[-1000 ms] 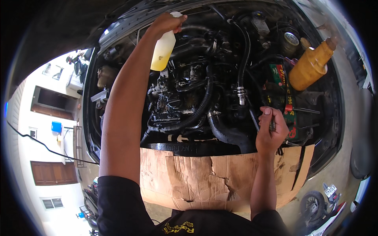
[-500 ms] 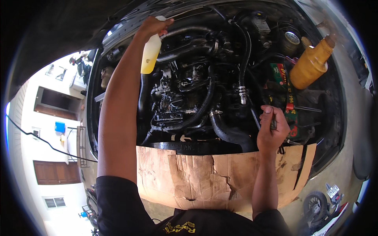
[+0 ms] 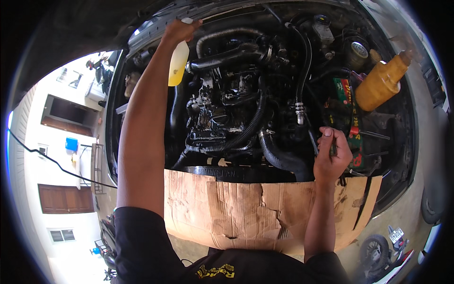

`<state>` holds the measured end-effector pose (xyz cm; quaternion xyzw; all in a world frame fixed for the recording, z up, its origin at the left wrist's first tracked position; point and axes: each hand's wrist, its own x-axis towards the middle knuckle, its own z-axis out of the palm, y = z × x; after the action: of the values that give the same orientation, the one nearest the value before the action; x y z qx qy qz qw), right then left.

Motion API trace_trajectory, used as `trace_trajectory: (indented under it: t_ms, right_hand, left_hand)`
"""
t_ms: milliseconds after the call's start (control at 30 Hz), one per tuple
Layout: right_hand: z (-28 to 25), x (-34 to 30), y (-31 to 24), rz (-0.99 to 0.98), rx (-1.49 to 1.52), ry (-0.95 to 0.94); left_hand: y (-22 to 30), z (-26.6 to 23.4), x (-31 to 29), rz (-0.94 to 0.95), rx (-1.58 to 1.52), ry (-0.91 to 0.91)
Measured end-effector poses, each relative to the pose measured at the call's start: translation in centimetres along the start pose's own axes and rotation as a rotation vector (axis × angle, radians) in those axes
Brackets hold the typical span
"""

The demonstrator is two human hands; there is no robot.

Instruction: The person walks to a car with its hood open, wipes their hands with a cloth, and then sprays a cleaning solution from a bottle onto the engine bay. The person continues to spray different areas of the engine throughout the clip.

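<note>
A spray bottle (image 3: 178, 64) of translucent plastic with yellow liquid is gripped at its neck by my left hand (image 3: 181, 31), stretched out over the far left of the engine bay. My hand covers most of the bottle's head. Below and right of the bottle lies the wet, dark engine (image 3: 220, 116), with ribbed hoses running over it. Near the front right, beside the battery (image 3: 358, 142), my right hand (image 3: 333, 156) is closed in a fist with the thumb up. Something dark shows between its fingers, too little to name.
A stained cardboard sheet (image 3: 236, 203) covers the front edge of the engine bay before my body. A yellow-orange bottle (image 3: 378, 87) stands tilted behind the battery. Several hoses and reservoirs fill the far right. The raised hood (image 3: 85, 38) hangs over the far left.
The view has shifted a little, so the engine sits further right. My left hand and the spray bottle have moved slightly left over it. My right hand stays closed beside the battery.
</note>
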<state>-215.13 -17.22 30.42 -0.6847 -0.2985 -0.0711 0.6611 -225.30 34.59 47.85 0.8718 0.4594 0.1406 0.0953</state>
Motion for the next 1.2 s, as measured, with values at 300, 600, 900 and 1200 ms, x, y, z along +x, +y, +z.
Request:
trace_trajectory:
  t_ms: [300, 600, 900, 1200]
  right_hand:
    - [0.0, 0.1, -0.1, -0.001, 0.000, 0.002]
    - [0.1, 0.1, -0.2, -0.019, 0.002, -0.001]
    - [-0.1, 0.1, 0.0, -0.003, 0.006, 0.007]
    - [-0.1, 0.1, -0.2, -0.010, -0.014, -0.004]
  left_hand:
    - [0.7, 0.8, -0.6, 0.014, 0.049, -0.129]
    - [-0.7, 0.5, -0.2, -0.021, -0.050, -0.119]
    - [1.3, 0.5, -1.8, -0.065, 0.000, -0.186]
    - [-1.0, 0.0, -2.2, -0.030, -0.060, -0.144]
